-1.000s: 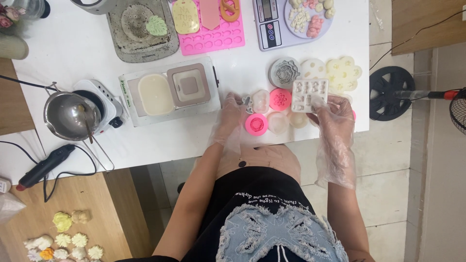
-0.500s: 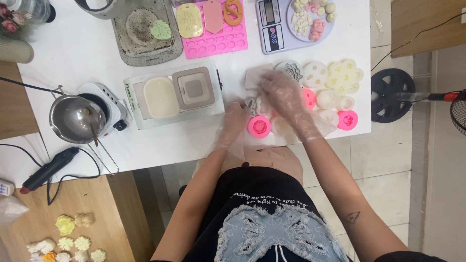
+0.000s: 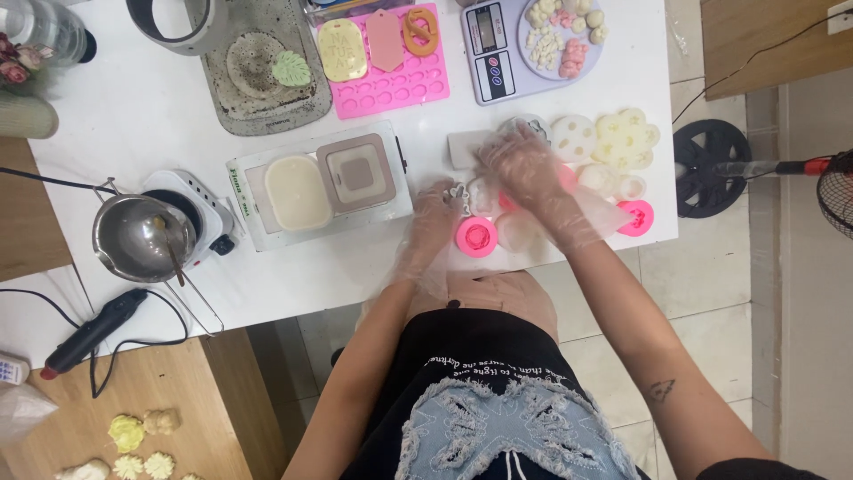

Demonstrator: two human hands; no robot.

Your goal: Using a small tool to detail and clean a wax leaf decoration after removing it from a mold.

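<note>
Both of my hands wear clear plastic gloves and work at the front edge of the white table [image 3: 133,116]. My left hand [image 3: 434,218] pinches a small clear mould [image 3: 461,189] just above a round pink silicone mould [image 3: 477,236]. My right hand [image 3: 530,171] lies spread over a cluster of clear and pink moulds. Its fingertips reach the right end of a white rectangular mould [image 3: 461,148], and the grip is hidden. A second pink round mould [image 3: 637,216] sits to the right. White flower-shaped moulds [image 3: 627,139] lie behind it.
A white tray with a cream block [image 3: 298,191] sits left of my hands. Further left is a hot plate with a metal pot [image 3: 138,236]. A pink mould sheet [image 3: 391,84], a grey tray [image 3: 262,80] and a scale [image 3: 498,44] line the back. A fan [FF3 800,190] stands right.
My right hand carried the white rectangular mould from the right side to the back left, over the mould cluster. My left hand shifted slightly up towards the small clear mould.
</note>
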